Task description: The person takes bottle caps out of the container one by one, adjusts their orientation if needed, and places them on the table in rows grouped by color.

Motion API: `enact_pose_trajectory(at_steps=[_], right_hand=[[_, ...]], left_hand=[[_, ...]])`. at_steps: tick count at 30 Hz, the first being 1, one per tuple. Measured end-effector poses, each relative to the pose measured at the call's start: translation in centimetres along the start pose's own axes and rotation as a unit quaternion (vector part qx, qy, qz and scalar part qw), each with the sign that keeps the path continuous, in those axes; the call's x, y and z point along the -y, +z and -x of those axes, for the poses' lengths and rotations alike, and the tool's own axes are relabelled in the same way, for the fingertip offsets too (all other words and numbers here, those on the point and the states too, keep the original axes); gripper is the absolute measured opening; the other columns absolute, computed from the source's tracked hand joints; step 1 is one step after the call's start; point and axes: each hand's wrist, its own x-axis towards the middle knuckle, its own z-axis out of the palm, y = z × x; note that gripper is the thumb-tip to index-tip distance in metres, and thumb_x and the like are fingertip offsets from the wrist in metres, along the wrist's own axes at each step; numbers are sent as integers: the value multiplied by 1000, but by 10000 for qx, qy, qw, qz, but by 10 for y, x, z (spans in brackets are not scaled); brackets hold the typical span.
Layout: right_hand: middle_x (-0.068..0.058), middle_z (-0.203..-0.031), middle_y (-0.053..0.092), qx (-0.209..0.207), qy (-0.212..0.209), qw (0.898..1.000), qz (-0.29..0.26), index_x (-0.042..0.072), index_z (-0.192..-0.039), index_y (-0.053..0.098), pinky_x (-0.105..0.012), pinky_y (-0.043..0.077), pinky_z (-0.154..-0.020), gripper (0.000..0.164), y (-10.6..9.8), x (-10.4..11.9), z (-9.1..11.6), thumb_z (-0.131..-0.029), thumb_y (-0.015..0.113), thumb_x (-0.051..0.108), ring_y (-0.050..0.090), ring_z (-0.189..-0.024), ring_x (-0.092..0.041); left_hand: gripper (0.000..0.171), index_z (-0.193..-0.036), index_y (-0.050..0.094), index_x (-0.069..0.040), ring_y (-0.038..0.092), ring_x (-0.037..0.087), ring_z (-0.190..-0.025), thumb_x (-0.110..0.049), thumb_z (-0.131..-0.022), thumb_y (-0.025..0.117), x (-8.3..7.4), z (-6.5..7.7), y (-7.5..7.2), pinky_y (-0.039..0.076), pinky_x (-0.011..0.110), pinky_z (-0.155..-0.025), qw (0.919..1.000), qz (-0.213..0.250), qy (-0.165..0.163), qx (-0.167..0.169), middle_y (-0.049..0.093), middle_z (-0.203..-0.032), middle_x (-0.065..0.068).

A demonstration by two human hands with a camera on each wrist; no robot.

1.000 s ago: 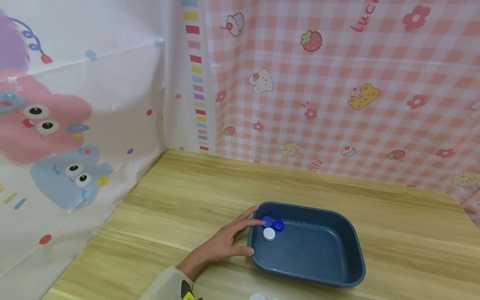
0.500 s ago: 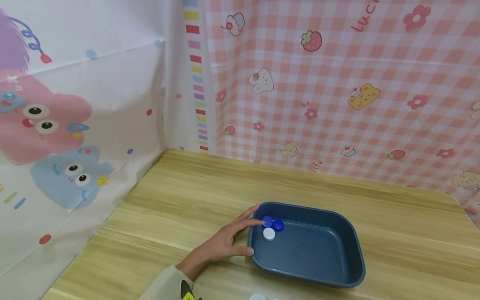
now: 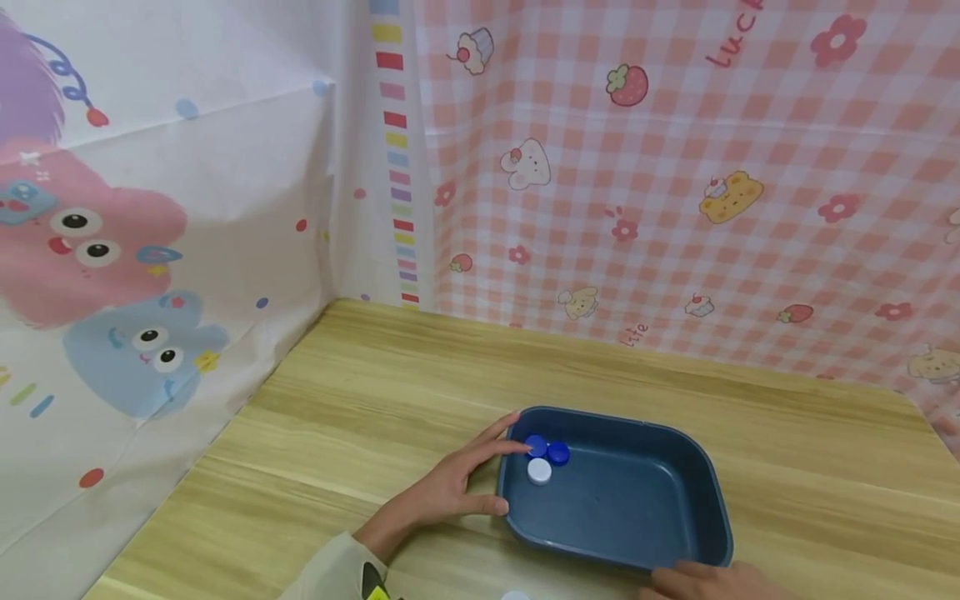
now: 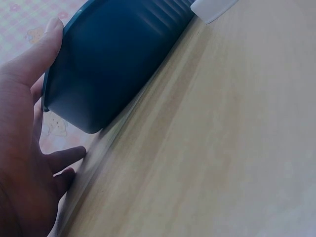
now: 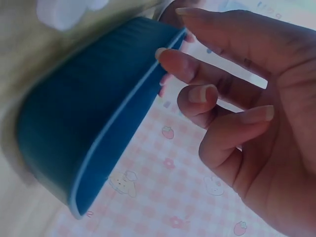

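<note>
My left hand (image 3: 450, 483) holds the left end of a dark blue plastic tray (image 3: 705, 492), its thumb outside the wall and its index finger reaching over the rim. Inside, at the back left, lie two blue bottle caps (image 3: 558, 453) and a white bottle cap (image 3: 539, 472); the index fingertip overlaps one blue cap, though contact is unclear. My right hand (image 3: 708, 581), blurred in the head view, is at the tray's front right. The right wrist view shows its fingers loosely bent beside the rim, with nothing between them; whether a fingertip touches the rim cannot be told.
A white round piece (image 3: 515, 596) is cut off by the bottom edge of the head view, in front of the tray on the wooden table (image 3: 337, 400). A pink checked cloth (image 3: 675, 208) hangs behind, and a printed white cloth (image 3: 247, 192) hangs at left.
My right hand has come into the head view from below, by the tray's front right. My left hand, the tray and the caps in it keep their places.
</note>
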Motion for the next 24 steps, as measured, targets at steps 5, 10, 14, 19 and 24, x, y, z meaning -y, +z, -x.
enact_pose_trajectory(at_steps=[5, 10, 14, 19, 24], right_hand=[[23, -81, 46, -525, -769, 9945, 476, 28, -105, 58, -8, 30, -50, 17, -26, 2, -13, -94, 59, 40, 39, -65, 8], [16, -92, 54, -708, -893, 9902, 804, 26, -110, 57, -16, 42, -53, 41, -52, -12, -22, -78, 79, 15, 54, -74, 1], [14, -97, 57, -609, -576, 9905, 1090, 29, -110, 56, -22, 45, -52, 46, -70, -21, -29, -75, 81, 14, 59, -79, -5], [14, -96, 56, -281, -218, 9921, 1203, 30, -109, 57, -21, 38, -48, 39, -83, -28, -40, -79, 79, 19, 50, -69, -1], [11, -96, 57, -70, -231, 9905, 1352, 28, -110, 58, -22, 37, -47, 36, -86, -30, -55, -80, 78, 21, 48, -67, -2]], left_hand=[[66, -142, 46, -27, 10, 14, -144, -15, -84, 75, 0, 0, 0, 22, 60, -107, 10000, -9, 6, -20, 9, -160, -8], [66, -142, 46, -27, 10, 14, -144, -14, -84, 75, -2, 0, 2, 22, 59, -108, 10000, -7, 11, -5, 9, -160, -7], [66, -142, 46, -26, 10, 14, -144, -15, -84, 75, -2, 0, 2, 21, 59, -108, 10000, -9, 3, 16, 9, -160, -7], [65, -142, 46, -25, 10, 14, -144, -15, -84, 75, -1, 0, 1, 22, 59, -108, 10000, -66, -2, 12, 8, -160, -8], [65, -142, 46, -25, 9, 13, -144, -17, -85, 74, -1, 0, 0, 22, 59, -108, 9999, -83, -48, 33, 8, -159, -11]])
